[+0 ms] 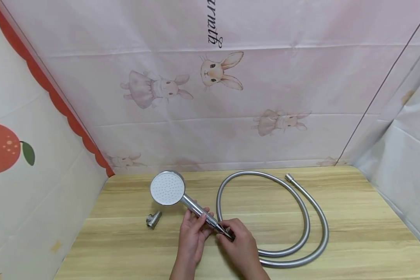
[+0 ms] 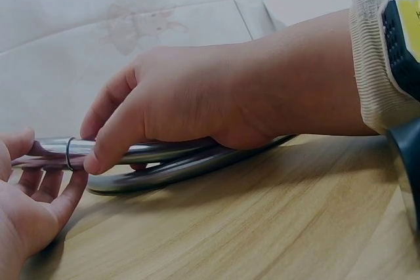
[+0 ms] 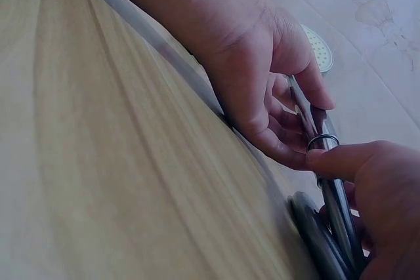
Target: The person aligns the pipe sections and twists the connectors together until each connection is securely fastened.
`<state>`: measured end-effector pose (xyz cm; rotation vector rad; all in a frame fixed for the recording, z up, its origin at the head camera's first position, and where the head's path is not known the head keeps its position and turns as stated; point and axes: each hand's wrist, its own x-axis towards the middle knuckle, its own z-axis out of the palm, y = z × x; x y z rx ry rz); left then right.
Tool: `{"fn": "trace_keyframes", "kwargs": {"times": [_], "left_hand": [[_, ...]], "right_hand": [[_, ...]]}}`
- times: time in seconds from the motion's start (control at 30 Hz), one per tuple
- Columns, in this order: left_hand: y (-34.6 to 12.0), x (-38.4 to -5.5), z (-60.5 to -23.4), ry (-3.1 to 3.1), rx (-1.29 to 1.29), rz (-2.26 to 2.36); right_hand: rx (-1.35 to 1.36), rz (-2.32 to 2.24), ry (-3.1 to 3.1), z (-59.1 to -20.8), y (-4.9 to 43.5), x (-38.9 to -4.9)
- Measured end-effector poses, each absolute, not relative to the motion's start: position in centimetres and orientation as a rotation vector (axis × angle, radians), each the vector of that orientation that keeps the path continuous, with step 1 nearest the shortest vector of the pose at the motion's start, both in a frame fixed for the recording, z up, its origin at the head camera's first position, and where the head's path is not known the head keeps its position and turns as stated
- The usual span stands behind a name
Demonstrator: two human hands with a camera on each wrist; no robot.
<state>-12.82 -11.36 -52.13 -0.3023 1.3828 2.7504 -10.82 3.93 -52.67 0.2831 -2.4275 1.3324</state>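
Note:
A chrome hand shower (image 1: 167, 188) with a white nozzle face lies slanted across the left hand (image 1: 193, 237), its face towards the head camera. The left fingers and thumb hold the lower part of its handle. At the handle's bottom end, the right hand (image 1: 240, 243) pinches the end of a grey metal shower hose (image 1: 326, 233). Both wrist views show the hose end lined up with the handle (image 3: 317, 117), with a dark ring (image 2: 69, 153) at the joint. Whether the threads are engaged is hidden by the fingers.
A small chrome fitting (image 1: 154, 219) lies on the wood-grain table (image 1: 126, 256), left of the hands. The hose loops over the table's right half, its free end nut (image 1: 289, 177) near the back edge. Printed rabbit cloth (image 1: 283, 147) hangs behind.

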Motion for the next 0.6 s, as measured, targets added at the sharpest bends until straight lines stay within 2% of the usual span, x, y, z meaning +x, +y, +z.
{"fn": "trace_keyframes", "kwargs": {"times": [0.6], "left_hand": [[-11.38, -12.85, -52.14, 1.386, -0.314, 2.741]], "right_hand": [[0.261, 1.3, -2.421, -52.82, 3.91, -10.79]]}}
